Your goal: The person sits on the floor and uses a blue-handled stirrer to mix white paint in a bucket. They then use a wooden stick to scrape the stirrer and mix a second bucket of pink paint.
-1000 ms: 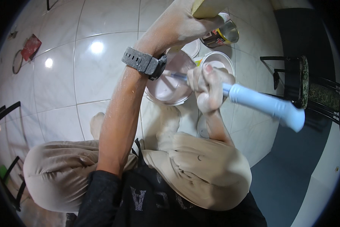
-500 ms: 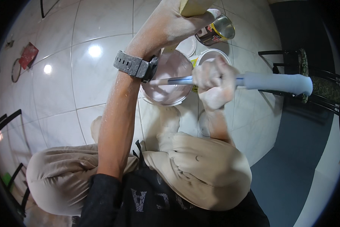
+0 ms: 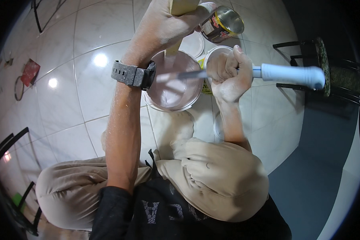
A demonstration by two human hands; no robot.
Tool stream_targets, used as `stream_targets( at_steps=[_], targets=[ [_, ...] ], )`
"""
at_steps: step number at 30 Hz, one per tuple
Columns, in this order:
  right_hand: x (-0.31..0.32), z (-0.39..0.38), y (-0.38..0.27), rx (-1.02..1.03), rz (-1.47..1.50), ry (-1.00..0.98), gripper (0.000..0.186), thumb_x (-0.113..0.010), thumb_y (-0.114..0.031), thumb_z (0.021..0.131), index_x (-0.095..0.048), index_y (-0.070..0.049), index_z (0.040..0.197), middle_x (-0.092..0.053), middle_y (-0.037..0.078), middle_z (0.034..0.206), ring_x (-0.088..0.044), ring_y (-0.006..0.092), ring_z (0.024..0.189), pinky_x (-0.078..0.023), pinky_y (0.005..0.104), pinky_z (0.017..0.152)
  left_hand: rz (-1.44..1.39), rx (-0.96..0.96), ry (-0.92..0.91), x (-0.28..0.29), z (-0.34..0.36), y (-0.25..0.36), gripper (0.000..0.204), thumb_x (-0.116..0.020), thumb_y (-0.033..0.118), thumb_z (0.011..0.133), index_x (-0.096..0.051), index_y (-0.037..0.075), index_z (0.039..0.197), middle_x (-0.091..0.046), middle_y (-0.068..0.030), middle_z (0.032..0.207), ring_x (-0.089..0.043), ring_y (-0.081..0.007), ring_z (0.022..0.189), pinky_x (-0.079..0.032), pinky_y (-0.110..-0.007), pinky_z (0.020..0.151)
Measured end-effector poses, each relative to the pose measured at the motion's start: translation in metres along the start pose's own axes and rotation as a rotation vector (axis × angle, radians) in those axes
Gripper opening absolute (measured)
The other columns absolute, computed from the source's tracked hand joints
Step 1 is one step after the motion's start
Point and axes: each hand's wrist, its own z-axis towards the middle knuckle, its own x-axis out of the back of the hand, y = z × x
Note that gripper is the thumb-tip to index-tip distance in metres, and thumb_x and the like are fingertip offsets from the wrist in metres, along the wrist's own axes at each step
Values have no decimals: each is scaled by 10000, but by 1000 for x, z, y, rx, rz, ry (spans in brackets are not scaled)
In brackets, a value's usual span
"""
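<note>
A red piece [image 3: 30, 73] lies on pale tiles [image 3: 56, 106], left of a chair [image 3: 323, 66].

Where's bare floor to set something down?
Bare tile lies between the left forearm and red sheet, also right of the right forearm. It's crowded around the bucket: left hand, right hand, blue-handled tool, tub, tin.

L grip [image 3: 168, 28] curled, R grip [image 3: 230, 76] clenched

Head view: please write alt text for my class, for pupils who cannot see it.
A person's right hand grips a blue-handled tool, its shaft over a white bucket holding pale pink material; the left hand grips a pale yellow bar. An open metal can is nearby.
</note>
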Motion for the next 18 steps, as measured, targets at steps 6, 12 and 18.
stream_targets(
  at_steps=[6,12,18],
  targets=[
    [-6,-5,-4,-47,-81,41,474,-482,-165,927,-274,-151,502,-242,-42,446,-179,83,373,-163,279,401,-3,10,43,-3,-1,6,242,-708,201,864,-630,43,698,-596,-4,580,-554,-70,510,-423,-235,468],
    [-10,-10,-14,10,-163,21,428,-524,-119,923,-339,-125,537,-293,-47,491,-242,67,411,-221,264,424,-180,26,-9,-4,0,1,266,-710,165,867,-585,65,654,-554,7,557,-509,-65,480,-392,-234,446],
    [-14,-13,-4,29,-34,-72,422,-555,-207,925,-358,-122,562,-309,-51,508,-272,63,442,-321,245,448,-94,89,33,-6,-1,6,283,-705,152,870,-566,70,638,-546,10,554,-502,-65,483,-388,-236,444]
  ],
)
